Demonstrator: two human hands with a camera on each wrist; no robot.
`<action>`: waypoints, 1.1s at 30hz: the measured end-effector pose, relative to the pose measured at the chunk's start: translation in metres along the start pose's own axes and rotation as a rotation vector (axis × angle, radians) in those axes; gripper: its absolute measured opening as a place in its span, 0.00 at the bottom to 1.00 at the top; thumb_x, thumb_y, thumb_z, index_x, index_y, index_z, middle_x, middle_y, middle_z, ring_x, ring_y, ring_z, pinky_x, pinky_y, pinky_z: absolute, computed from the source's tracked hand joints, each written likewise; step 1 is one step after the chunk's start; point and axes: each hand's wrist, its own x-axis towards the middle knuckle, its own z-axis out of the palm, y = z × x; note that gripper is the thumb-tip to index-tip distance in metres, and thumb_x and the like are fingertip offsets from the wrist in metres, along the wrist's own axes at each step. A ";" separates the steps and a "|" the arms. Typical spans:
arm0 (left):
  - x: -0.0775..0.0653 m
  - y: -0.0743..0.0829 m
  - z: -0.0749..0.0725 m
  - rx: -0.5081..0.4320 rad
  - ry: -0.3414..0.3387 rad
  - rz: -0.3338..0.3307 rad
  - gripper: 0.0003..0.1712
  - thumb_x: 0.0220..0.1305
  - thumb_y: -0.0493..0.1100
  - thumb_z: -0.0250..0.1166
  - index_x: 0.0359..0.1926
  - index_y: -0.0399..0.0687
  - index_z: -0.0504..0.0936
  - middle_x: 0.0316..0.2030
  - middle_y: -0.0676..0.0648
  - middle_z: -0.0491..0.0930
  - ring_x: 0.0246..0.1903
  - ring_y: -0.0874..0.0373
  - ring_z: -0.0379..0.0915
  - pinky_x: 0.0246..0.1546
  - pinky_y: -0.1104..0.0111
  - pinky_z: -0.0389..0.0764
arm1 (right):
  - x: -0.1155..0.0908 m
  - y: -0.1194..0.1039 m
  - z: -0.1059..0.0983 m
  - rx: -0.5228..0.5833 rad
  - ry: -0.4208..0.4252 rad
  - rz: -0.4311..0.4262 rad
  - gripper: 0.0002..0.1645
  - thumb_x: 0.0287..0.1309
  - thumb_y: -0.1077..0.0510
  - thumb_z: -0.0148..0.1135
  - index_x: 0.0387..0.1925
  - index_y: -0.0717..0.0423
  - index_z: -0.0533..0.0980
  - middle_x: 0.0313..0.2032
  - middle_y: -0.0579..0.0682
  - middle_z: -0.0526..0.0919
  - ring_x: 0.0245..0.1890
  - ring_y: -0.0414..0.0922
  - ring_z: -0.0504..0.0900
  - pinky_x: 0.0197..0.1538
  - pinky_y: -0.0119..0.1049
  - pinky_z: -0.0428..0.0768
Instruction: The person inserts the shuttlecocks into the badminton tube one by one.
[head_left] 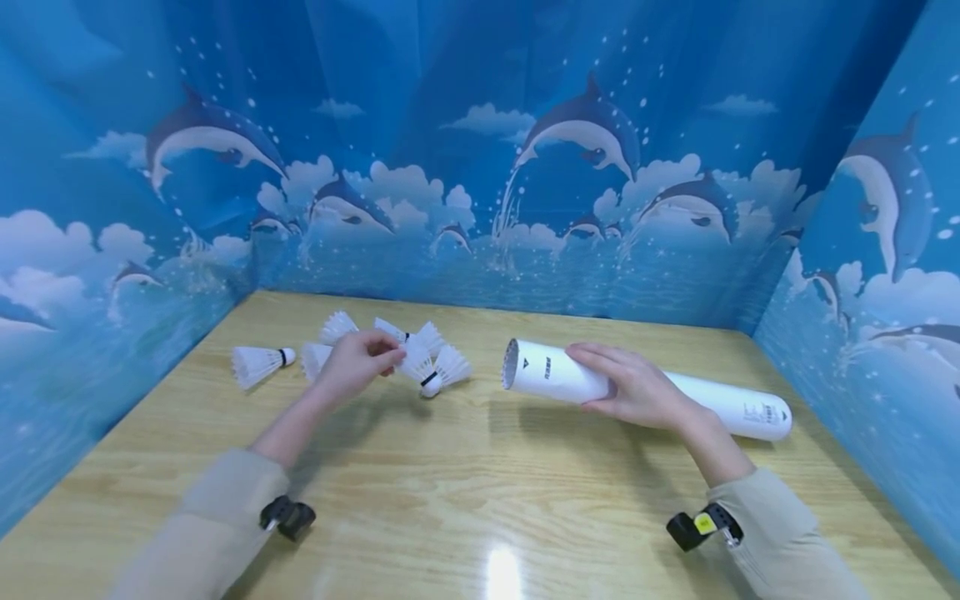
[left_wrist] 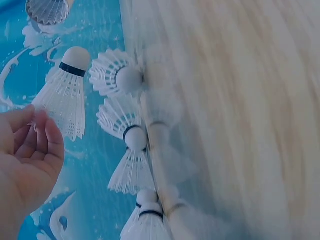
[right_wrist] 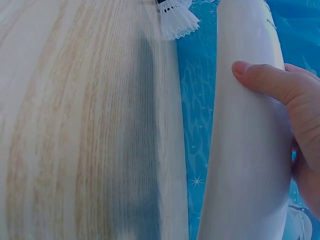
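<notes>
My left hand [head_left: 358, 362] pinches a white shuttlecock [left_wrist: 65, 97] by the rim of its skirt, between thumb and fingers. In the left wrist view its cork points up and away from the hand. Around that hand lie several more shuttlecocks, among them one [left_wrist: 127, 172] with a dark band round its cork. My right hand [head_left: 637, 387] grips a long white tube [head_left: 555, 371] near its middle, thumb on the near side in the right wrist view [right_wrist: 250, 150]. The tube's round opening faces left, toward the shuttlecocks. What lies inside it is hidden.
A lone shuttlecock [head_left: 258, 364] lies on its side at the far left of the wooden table [head_left: 450, 500]. Blue dolphin-printed curtains [head_left: 480, 208] stand along the table's back and sides. Each sleeve carries a black wrist camera [head_left: 288, 517].
</notes>
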 end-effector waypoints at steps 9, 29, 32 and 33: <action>0.003 0.005 0.016 -0.074 0.003 -0.018 0.08 0.60 0.35 0.62 0.35 0.31 0.79 0.25 0.44 0.81 0.23 0.62 0.75 0.33 0.56 0.79 | 0.000 -0.001 -0.001 0.000 -0.008 0.008 0.47 0.38 0.53 0.77 0.63 0.54 0.67 0.60 0.55 0.71 0.56 0.56 0.71 0.52 0.54 0.72; 0.009 0.038 0.053 -0.229 0.085 0.044 0.07 0.59 0.34 0.63 0.35 0.30 0.80 0.28 0.40 0.82 0.25 0.59 0.78 0.31 0.68 0.80 | 0.000 -0.001 0.000 0.004 -0.002 -0.002 0.47 0.38 0.54 0.76 0.63 0.54 0.66 0.60 0.55 0.71 0.56 0.56 0.71 0.51 0.54 0.73; 0.010 0.043 0.059 -0.250 0.098 0.054 0.07 0.59 0.33 0.63 0.35 0.29 0.80 0.28 0.38 0.82 0.25 0.58 0.78 0.31 0.67 0.80 | -0.001 -0.001 0.000 0.001 -0.004 0.001 0.47 0.39 0.53 0.76 0.63 0.54 0.66 0.60 0.55 0.71 0.56 0.56 0.71 0.51 0.54 0.73; 0.011 0.045 0.061 -0.253 0.101 0.053 0.08 0.59 0.34 0.63 0.35 0.29 0.80 0.29 0.38 0.82 0.25 0.58 0.78 0.31 0.67 0.80 | 0.000 -0.001 0.000 0.001 -0.004 0.002 0.47 0.39 0.53 0.76 0.63 0.54 0.66 0.60 0.55 0.70 0.56 0.56 0.71 0.51 0.54 0.73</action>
